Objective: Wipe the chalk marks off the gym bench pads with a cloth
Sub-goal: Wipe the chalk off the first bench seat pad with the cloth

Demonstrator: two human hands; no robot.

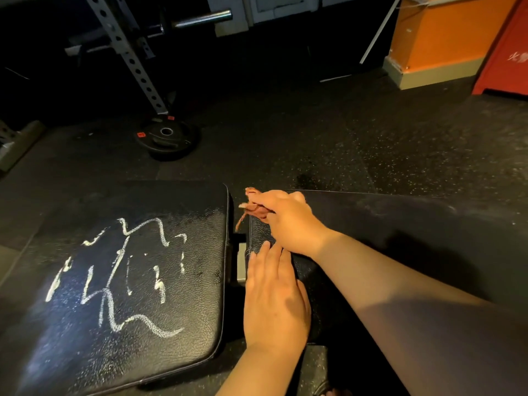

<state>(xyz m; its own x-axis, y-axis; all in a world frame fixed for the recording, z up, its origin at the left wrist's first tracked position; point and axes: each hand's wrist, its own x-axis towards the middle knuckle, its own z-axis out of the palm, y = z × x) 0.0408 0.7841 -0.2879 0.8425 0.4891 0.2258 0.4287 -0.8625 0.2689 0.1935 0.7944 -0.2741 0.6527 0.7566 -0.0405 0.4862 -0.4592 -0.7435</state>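
Chalk marks (pixel 120 270) are sprawling in white scribbles across the left bench pad (pixel 197 324), whose grained black vinyl we are judging firm and slightly slick. Just right of the gap, we are resting our left hand (pixel 274 304) flat, fingers straight, on the right bench pad (pixel 400 224). Beyond it, our right hand (pixel 288 221) is pinching a rust-coloured cloth (pixel 253 208) at that pad's far corner. Light and limp, the cloth is probably best bunched in the palm.

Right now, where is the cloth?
Head view, mid-frame: the cloth is gripped in the right hand at the right pad edge, just right of the chalk-marked pad.
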